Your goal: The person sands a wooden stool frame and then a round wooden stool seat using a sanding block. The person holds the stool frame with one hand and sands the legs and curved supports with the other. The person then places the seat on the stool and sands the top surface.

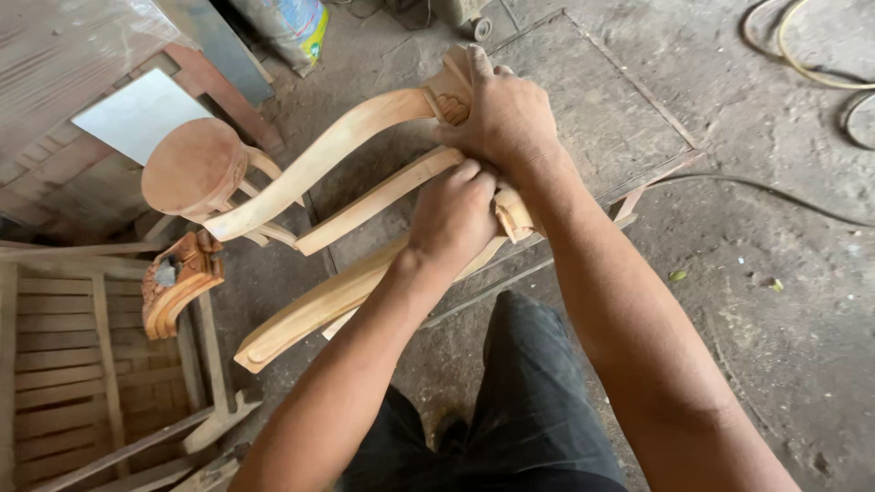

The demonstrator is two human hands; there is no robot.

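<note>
A pale wooden frame of curved carved legs (pixel 319 159) joined by a straight rail (pixel 365 205) is held over a low board. My right hand (pixel 501 114) clamps the carved top of the upper leg. My left hand (pixel 453 214) is closed against the rail where it meets the lower curved leg (pixel 310 310); whatever is under its fingers is hidden. My dark trousers show below my arms.
A round wooden stool (pixel 191 169) stands at the left, beside a carved orange-brown piece (pixel 178 282) resting on a slatted wooden frame (pixel 73 364). A flat board (pixel 602 118) lies on the dusty concrete floor. Cables (pixel 802 64) curl at the top right; a sack (pixel 292 27) is at the top.
</note>
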